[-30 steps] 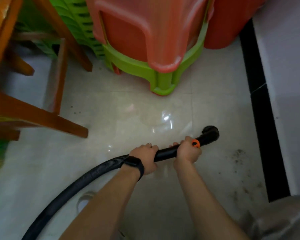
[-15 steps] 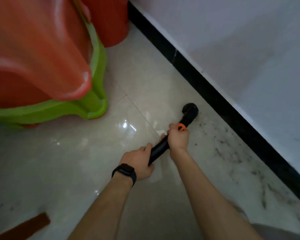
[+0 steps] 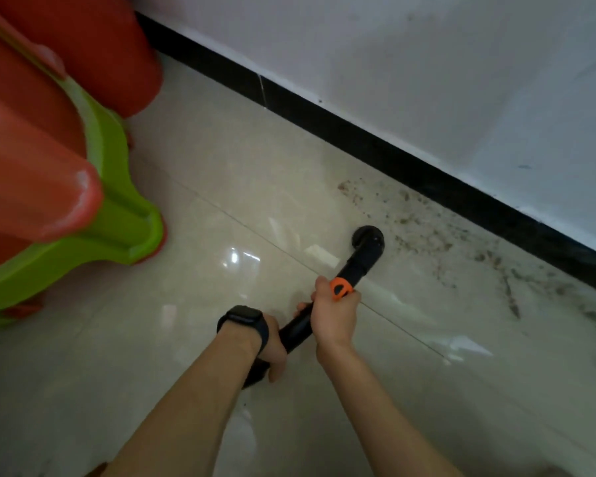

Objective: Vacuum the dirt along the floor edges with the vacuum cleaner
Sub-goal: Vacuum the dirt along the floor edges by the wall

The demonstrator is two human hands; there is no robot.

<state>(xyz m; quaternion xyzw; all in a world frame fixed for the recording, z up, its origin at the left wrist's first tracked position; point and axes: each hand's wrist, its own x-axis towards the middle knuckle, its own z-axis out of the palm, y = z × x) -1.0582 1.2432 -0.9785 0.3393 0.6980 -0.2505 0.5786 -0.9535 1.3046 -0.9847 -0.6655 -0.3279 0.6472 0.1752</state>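
Both my hands grip a black vacuum hose [image 3: 298,330] over the beige tiled floor. My right hand [image 3: 334,315] holds it just behind an orange ring [image 3: 340,288], and my left hand [image 3: 272,346], with a black watch on the wrist, holds it further back. The bent black nozzle [image 3: 368,241] points down at the floor, just left of a band of dark dirt [image 3: 437,235] that runs along the black skirting board [image 3: 393,149]. The rest of the hose is hidden behind my arms.
Stacked red and green plastic stools [image 3: 83,173] stand at the left, close to the wall corner. A white wall [image 3: 427,63] rises above the skirting. More dirt specks [image 3: 565,294] lie along the edge to the right.
My view has swung right from the stools toward the wall edge. The nozzle now sits beside the dirt band, and my left hand has slid back along the hose.
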